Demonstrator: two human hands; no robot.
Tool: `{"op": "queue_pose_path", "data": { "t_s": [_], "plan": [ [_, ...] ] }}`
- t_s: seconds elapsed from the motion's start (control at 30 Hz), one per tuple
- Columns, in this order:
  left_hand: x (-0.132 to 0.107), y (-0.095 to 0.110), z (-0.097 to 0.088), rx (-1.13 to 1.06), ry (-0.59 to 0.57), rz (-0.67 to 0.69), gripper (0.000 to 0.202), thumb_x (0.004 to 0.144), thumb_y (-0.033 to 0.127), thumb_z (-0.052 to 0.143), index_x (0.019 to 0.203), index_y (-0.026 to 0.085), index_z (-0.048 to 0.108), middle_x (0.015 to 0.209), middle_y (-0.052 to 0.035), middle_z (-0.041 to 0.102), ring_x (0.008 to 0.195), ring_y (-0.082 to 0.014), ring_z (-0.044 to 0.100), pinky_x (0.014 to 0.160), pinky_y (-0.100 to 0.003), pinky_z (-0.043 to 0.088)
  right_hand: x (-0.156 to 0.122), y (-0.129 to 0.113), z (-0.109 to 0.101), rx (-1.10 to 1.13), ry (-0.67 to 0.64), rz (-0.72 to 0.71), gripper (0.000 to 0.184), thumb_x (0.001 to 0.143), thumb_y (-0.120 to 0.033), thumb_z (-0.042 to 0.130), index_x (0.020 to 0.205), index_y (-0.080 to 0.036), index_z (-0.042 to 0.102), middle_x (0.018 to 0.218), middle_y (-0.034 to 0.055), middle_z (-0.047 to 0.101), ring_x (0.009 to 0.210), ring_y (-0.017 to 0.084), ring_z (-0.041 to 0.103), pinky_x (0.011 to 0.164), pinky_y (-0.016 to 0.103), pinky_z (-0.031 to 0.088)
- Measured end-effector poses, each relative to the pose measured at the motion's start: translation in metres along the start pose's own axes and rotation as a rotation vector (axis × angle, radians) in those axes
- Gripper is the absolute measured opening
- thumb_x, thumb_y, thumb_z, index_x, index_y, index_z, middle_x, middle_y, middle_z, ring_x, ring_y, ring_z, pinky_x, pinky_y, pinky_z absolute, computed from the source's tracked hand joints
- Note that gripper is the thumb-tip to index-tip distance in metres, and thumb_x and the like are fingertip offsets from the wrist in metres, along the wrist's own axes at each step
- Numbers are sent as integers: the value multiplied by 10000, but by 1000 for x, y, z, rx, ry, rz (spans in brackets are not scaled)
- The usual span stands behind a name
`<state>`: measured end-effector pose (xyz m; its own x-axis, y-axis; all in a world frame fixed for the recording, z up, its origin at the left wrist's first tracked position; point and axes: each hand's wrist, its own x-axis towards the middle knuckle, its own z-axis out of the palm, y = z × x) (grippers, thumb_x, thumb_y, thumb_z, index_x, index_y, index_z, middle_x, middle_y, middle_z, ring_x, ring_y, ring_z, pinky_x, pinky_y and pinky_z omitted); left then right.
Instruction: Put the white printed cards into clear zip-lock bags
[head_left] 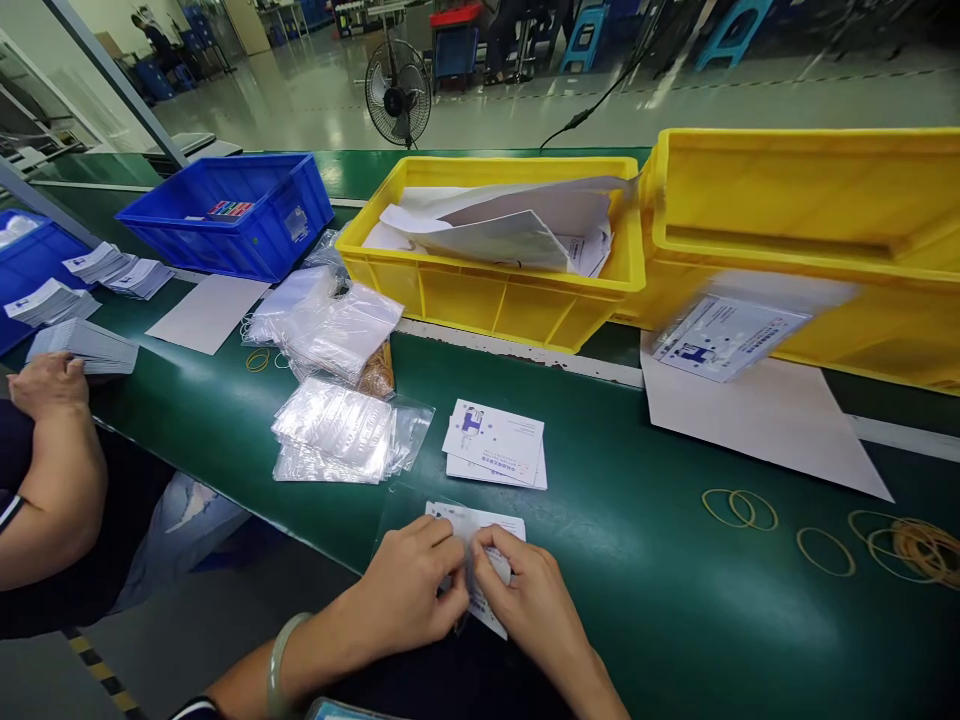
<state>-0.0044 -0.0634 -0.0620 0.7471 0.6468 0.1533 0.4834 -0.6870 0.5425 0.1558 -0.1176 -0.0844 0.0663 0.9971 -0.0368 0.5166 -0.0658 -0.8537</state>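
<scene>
Head view: a printed card (486,608) was located at the near edge of the green table (637,560), between the left hand (416,580) and the right hand (529,590). Thumb and fingers of each hand were drawn together on it. Clear film was noted about the card's upper left; whether the card was fully enclosed, and how film and card were shared in the pinch, could not be told.

Progress, judged from the layout: handling of this card was taken to be under way, not complete. One clear packet (724,335) with printed matter inside was recorded in front of the large yellow bin (900,325), over a sheet of paper (772,425); its upper part was blurred. Left over: loose cards (495,440) were stacked unbagged just beyond the hands, and clear bags (334,430) were piled near them, apparently unused. Further card stacks (101,345) were seen at far left, one touched by a co-worker's hand (52,385). Rubber bands (922,550) were scattered at right.
</scene>
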Motion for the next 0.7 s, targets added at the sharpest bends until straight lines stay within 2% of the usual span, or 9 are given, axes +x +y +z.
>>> {"op": "queue_pose_path", "data": {
  "t_s": [0.17,0.23,0.33,0.43,0.53,0.63,0.7],
  "plan": [
    [4,-10,-16,-5,81,-127,194,777,79,453,630,196,408,612,18,501,575,-121,483,543,-243,338,-1,10,1,5,38,20,259,910,-276,464,702,-234,612,593,-27,662,519,144,627,506,209,435],
    [4,-14,-23,42,146,-193,214,771,74,453,617,199,373,599,24,477,546,-111,453,524,-237,313,-5,17,-6,1,71,51,273,933,-311,469,720,-230,619,570,-20,646,485,148,605,453,212,413],
    [5,-16,-26,108,192,-217,227,771,65,437,615,201,344,589,30,457,523,-104,419,508,-236,284,-18,22,-24,59,103,104,239,952,-368,506,858,-223,669,636,-2,684,484,154,623,407,205,437],
    [7,-12,-20,128,191,-187,220,774,68,428,616,200,349,591,27,466,529,-108,427,514,-236,289,-38,14,-40,166,295,175,211,932,-400,573,982,-241,702,862,42,749,622,180,693,448,198,504],
    [10,-7,-12,99,167,-154,203,770,78,436,619,197,373,601,23,484,539,-111,448,518,-236,300,-50,4,-45,188,476,166,156,926,-360,602,992,-280,719,1054,47,745,793,203,721,607,215,572],
    [13,-2,-7,50,153,-133,203,790,85,443,627,195,393,614,20,492,547,-112,461,525,-236,318,-49,-2,-40,163,364,33,161,929,-279,596,1030,-284,720,1053,42,757,878,211,730,762,244,585],
    [13,0,-6,23,146,-109,196,801,90,446,639,194,411,630,14,502,563,-116,474,537,-238,338,-43,-4,-33,189,246,1,179,940,-277,575,1045,-269,720,1033,51,766,896,216,734,770,246,584]
  ]
}}
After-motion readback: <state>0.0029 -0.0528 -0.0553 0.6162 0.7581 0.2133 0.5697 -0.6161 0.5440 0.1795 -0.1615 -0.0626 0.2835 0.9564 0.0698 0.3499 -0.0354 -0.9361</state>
